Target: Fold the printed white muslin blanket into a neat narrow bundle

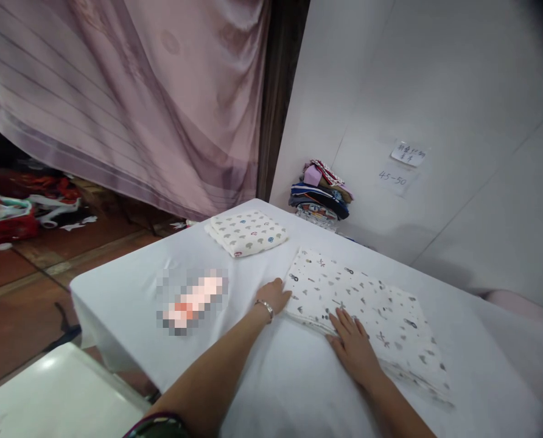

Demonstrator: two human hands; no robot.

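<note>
A white folded cloth point(367, 304) printed with small grey and dark motifs lies flat on the table, long side running from upper left to lower right. At its left end, my left hand point(274, 296), with a silver bracelet at the wrist, has bent fingers closed at the edge of the layers. My right hand point(351, 344) rests palm down on the near edge, fingers spread over the print. Beyond my left hand sits a second folded cloth point(248, 233), white with mushroom-like motifs.
The white-covered table point(129, 292) holds a pixelated pinkish item point(193, 301) at left. A stack of folded fabrics point(321, 191) stands by the wall behind, below paper notes point(407, 153). A pink curtain point(184, 91) hangs at back left; a pale stool-like surface point(56, 395) is at lower left.
</note>
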